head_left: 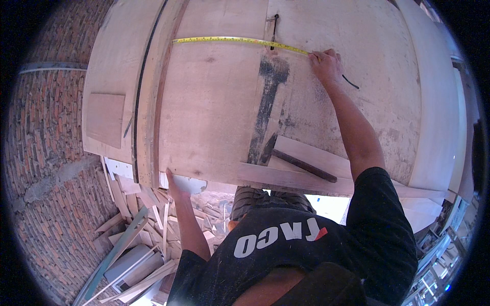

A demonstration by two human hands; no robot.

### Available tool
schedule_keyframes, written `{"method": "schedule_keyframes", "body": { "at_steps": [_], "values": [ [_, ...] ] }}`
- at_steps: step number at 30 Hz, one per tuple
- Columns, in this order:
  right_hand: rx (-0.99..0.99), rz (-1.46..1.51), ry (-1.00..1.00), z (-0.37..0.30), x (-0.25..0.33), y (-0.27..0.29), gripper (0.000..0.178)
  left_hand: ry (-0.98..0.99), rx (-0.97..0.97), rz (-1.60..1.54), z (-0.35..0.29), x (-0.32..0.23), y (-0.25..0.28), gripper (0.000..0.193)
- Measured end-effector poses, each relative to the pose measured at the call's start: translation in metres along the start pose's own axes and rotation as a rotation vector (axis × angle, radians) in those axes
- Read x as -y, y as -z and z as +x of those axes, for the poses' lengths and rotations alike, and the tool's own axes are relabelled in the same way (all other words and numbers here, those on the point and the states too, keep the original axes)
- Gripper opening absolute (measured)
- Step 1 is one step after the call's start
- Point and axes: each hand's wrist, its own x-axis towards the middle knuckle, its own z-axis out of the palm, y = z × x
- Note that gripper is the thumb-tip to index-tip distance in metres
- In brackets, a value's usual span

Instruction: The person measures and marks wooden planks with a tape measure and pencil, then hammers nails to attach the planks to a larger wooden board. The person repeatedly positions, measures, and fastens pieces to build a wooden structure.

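Yellow measuring tape (224,39) stretches left to right across the far part of a plywood tabletop (209,107), its left end meeting a long wooden rail (149,127). From where I stand, the right hand (327,64) has its fingers closed on the tape's right end. The left hand (176,187) is at the near edge of the tabletop, by the rail; I can't tell whether it grips there or merely rests.

I'd judge the blade light, thin and springy, stiff enough lying flat but quick to kink or twist if pushed sideways. A pinch across its width, clear of the edges, would suit it best.

Midway, it crosses a dark narrow blade or slot (275,31), the likeliest snag. A thin black strip (350,81) lies just right of the right hand. Nearer, pale boards (314,153) and a dark bar (304,166) lie left of and under the right forearm. Scrap wood (125,232) litters the ground, near left.
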Motion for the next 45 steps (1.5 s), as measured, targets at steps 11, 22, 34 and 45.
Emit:
{"method": "schedule_keyframes", "body": {
  "at_steps": [11,22,34,45],
  "values": [
    [0.032,-0.086,-0.008,0.004,-0.011,-0.002,0.032,0.004,-0.001,0.031,0.000,0.005,-0.003,0.071],
    [0.147,-0.210,0.277,0.021,-0.032,-0.022,0.035,-0.215,-0.222,-0.026,0.029,0.016,0.020,0.056],
    [0.229,0.604,0.253,-0.011,-0.007,0.006,0.028,-0.054,-0.305,0.168,-0.017,-0.017,-0.005,0.077],
    [0.655,0.906,-0.156,-0.062,0.282,0.054,0.030,0.395,0.438,0.582,0.015,-0.037,0.150,0.085]
  ]
}}
